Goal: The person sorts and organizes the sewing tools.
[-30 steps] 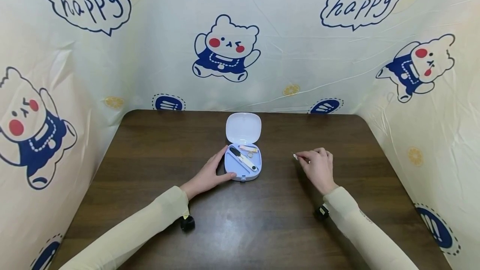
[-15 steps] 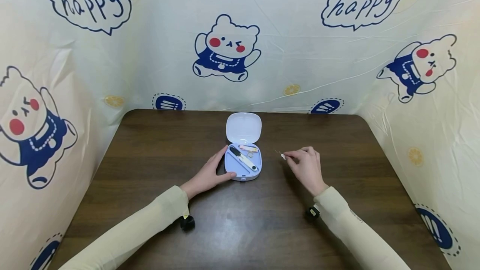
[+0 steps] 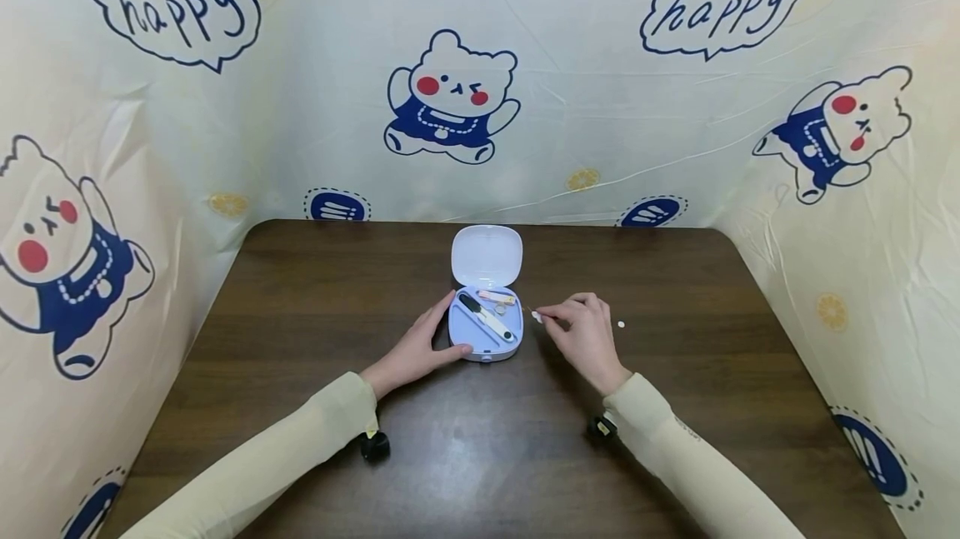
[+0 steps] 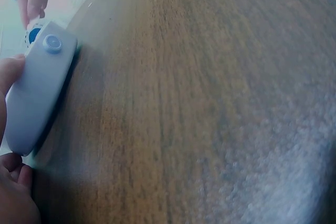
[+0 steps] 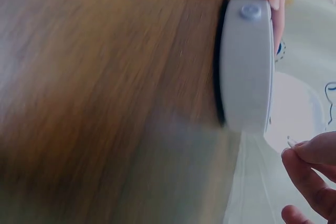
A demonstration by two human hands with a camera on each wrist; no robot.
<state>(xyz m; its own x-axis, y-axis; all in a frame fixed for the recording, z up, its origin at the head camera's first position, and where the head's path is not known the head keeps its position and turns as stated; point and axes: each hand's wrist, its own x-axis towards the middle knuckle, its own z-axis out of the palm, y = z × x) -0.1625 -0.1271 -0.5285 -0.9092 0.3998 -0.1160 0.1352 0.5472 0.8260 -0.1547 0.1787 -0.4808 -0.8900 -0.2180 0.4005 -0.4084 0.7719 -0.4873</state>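
A light-blue case [image 3: 484, 347] stands on the table with its white lid [image 3: 487, 256] raised. Inside lie a black-and-white stick-shaped tool [image 3: 486, 317], a small pink-and-white piece [image 3: 497, 296] and a small ring-shaped item [image 3: 500, 309]. My left hand [image 3: 420, 347] holds the case at its left side, the thumb at the front edge. Just right of the case, my right hand [image 3: 585, 335] pinches a small white item [image 3: 536, 316] with a thin wire-like end between thumb and forefinger; the fingertips hide part of it. In the right wrist view this item [image 5: 292, 143] shows beside the raised lid.
A small white round piece [image 3: 621, 324] lies on the brown wooden table [image 3: 337, 272], right of my right hand. Behind the table hangs a pale printed cloth [image 3: 570, 106], which also runs along both sides.
My right hand has moved left toward the case with the small white item. The white round piece on the table has come into view behind it. My left hand and the case have stayed put.
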